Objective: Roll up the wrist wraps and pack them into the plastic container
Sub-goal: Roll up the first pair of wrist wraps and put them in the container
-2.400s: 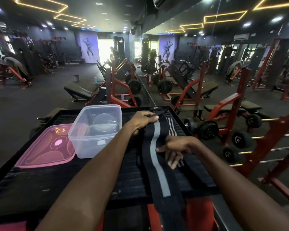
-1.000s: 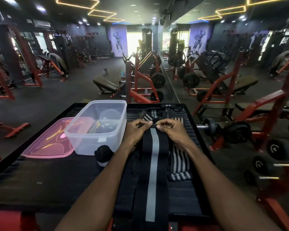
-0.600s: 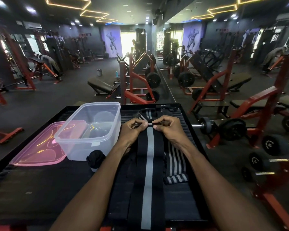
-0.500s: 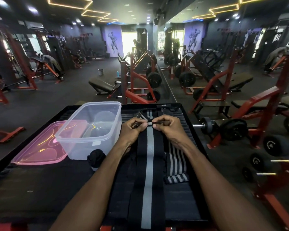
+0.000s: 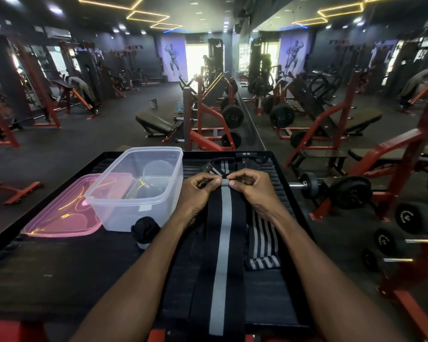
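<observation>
Head view: wrist wrap (image 5: 224,233) runs off frame's bottom edge.

Gym floor, red weight racks (image 5: 208,124), benches (image 5: 156,123), dumbbells (image 5: 331,188), probably a mirrored wall (image 5: 331,70) at right

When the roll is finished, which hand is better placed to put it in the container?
Left, probably. The left hand sits right beside the container; the right hand is on the wrap's far side and would have to cross over.
</observation>
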Demonstrator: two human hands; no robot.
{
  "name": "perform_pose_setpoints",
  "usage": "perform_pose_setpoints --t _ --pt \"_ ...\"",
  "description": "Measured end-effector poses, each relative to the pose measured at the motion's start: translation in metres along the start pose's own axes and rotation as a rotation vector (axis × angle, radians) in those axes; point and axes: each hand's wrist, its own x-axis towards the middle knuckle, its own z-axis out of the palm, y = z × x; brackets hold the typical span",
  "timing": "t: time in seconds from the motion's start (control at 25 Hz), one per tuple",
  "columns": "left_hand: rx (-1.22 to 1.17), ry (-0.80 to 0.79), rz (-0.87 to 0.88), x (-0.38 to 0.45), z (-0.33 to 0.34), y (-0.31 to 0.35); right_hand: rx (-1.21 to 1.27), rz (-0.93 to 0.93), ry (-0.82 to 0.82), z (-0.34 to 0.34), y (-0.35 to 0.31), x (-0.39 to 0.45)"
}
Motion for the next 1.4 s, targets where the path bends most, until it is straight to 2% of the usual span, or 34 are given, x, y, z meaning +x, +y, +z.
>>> perform_pose_setpoints --t 0.16,0.36,0.56,0.72,0.92,1.16,1.32,1.4 --pt "0.023 0.017 0.055 -0.001 0.000 0.000 0.011 0.005 -0.035 0.002 -0.001 0.000" --pt "-0.106 0.043 -0.082 -0.002 0.004 -0.004 0.032 -0.047 0.006 0.006 0.002 -0.001" --pt "-0.114 0.047 -0.087 -0.004 0.006 -0.006 0.155 0.079 0.011 0.006 0.005 -0.002" --pt "-0.089 0.054 -0.059 -0.004 0.007 -0.009 0.062 0.119 -0.023 0.005 0.005 -0.004" --pt "-0.278 0.049 -0.181 -0.003 0.011 -0.007 0.103 0.074 0.038 0.007 -0.003 -0.003" --pt "-0.175 0.095 -0.102 -0.003 0.010 -0.005 0.104 0.206 -0.102 0.004 -0.011 0.011" --pt "-0.186 0.077 -0.073 -0.002 0.011 -0.001 0.094 0.102 -0.031 0.008 -0.009 0.008" --pt "-0.294 0.065 -0.164 0.000 0.012 0.001 0.113 0.076 0.011 0.011 -0.008 0.007"
